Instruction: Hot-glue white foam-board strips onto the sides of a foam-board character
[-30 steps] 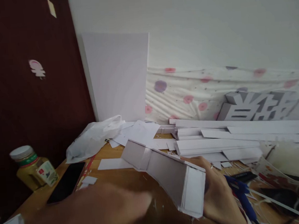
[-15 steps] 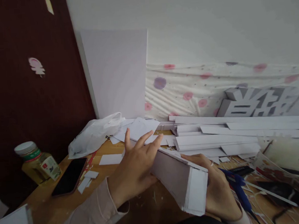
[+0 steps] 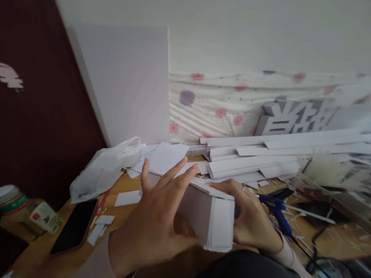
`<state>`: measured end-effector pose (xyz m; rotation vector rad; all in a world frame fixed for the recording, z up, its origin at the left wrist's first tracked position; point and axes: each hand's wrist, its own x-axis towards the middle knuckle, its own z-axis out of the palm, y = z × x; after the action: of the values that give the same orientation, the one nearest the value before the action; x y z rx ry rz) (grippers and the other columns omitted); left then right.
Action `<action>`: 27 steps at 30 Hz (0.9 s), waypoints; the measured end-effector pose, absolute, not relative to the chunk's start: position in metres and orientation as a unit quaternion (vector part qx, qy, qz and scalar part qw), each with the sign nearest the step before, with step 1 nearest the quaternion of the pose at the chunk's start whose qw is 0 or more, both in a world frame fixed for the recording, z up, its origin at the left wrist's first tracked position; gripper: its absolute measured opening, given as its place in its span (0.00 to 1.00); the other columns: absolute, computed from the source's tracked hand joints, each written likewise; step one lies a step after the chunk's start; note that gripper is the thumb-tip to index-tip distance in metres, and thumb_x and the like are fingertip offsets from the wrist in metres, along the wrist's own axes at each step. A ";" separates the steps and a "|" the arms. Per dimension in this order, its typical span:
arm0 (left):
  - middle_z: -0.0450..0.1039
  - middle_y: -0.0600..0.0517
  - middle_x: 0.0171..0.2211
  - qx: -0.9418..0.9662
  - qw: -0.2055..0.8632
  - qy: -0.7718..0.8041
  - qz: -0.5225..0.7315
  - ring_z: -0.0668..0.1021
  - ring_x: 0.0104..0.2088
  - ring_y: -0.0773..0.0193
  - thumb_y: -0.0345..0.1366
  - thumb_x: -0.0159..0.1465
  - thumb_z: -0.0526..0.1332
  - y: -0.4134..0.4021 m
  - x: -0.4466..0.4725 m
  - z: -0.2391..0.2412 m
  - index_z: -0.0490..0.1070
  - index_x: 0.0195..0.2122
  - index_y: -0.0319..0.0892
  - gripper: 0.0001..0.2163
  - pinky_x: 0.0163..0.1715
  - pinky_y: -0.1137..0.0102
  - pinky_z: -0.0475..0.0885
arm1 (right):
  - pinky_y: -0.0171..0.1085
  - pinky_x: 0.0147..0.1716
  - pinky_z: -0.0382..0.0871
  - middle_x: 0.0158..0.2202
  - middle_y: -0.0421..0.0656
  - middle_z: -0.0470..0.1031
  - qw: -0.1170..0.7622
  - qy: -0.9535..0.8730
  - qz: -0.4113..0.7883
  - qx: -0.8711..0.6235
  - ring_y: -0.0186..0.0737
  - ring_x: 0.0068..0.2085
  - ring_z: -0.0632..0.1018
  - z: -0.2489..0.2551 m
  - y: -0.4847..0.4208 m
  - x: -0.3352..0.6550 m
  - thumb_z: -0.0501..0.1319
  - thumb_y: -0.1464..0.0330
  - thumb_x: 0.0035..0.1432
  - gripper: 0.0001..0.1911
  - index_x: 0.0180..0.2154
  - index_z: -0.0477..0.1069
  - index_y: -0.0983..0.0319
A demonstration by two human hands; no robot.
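A white foam-board box-like piece, long and narrow with its end facing me, is held over the front of the table. My right hand grips it from the right side, fingers curled over its top edge. On the other side, my left hand has its fingers spread, close along the piece's left face. The thumb is near the lower edge; whether it touches cannot be made out. Just right of my right hand lies a blue glue gun.
Stacked white board strips lie at the back right. A white plastic bag, a black phone and a jar are on the left. A large white board leans on the wall. Board lettering stands behind the strips.
The view has turned slightly right, so most things shift left. The box-like piece now shows its end more squarely, and my left hand's fingers are spread wider beside it.
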<state>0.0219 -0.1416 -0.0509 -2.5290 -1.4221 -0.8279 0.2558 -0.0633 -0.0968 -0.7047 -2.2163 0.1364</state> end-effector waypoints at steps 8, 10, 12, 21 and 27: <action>0.70 0.43 0.62 -0.808 0.024 -0.467 -0.358 0.66 0.67 0.44 0.52 0.56 0.71 -0.153 0.029 -0.055 0.40 0.70 0.52 0.49 0.68 0.35 0.44 | 0.43 0.43 0.71 0.44 0.48 0.75 0.397 -0.880 0.076 -0.247 0.49 0.44 0.77 -0.093 -0.060 0.243 0.71 0.66 0.42 0.33 0.52 0.68 0.62; 0.72 0.44 0.60 -0.803 -0.003 -0.458 -0.383 0.68 0.66 0.46 0.48 0.61 0.69 -0.151 0.029 -0.060 0.35 0.71 0.53 0.48 0.68 0.35 0.45 | 0.42 0.41 0.70 0.42 0.47 0.74 0.395 -0.883 0.074 -0.240 0.48 0.43 0.76 -0.092 -0.061 0.242 0.71 0.65 0.41 0.32 0.51 0.69 0.63; 0.75 0.46 0.57 -0.799 -0.017 -0.458 -0.390 0.68 0.66 0.49 0.45 0.63 0.67 -0.150 0.028 -0.062 0.35 0.72 0.53 0.46 0.69 0.37 0.45 | 0.42 0.41 0.69 0.42 0.47 0.74 0.394 -0.886 0.072 -0.233 0.48 0.42 0.76 -0.091 -0.062 0.242 0.71 0.65 0.42 0.31 0.50 0.69 0.63; 0.79 0.54 0.53 -0.787 0.011 -0.498 -0.363 0.78 0.57 0.52 0.45 0.59 0.69 -0.149 0.026 -0.062 0.51 0.68 0.56 0.39 0.72 0.45 0.35 | 0.40 0.39 0.67 0.43 0.47 0.74 0.404 -0.883 0.057 -0.232 0.48 0.42 0.75 -0.096 -0.059 0.246 0.75 0.64 0.38 0.34 0.49 0.70 0.63; 0.80 0.52 0.52 -0.771 -0.003 -0.510 -0.381 0.74 0.61 0.48 0.49 0.59 0.69 -0.150 0.035 -0.060 0.52 0.68 0.54 0.39 0.71 0.41 0.40 | 0.39 0.39 0.67 0.44 0.47 0.74 0.412 -0.879 0.068 -0.229 0.47 0.42 0.75 -0.098 -0.059 0.248 0.76 0.64 0.37 0.37 0.51 0.70 0.63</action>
<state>0.0346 -0.1500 -0.0598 -2.4280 -1.6042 -1.1997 0.2482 -0.0586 -0.0978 -0.5772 -2.2112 0.1708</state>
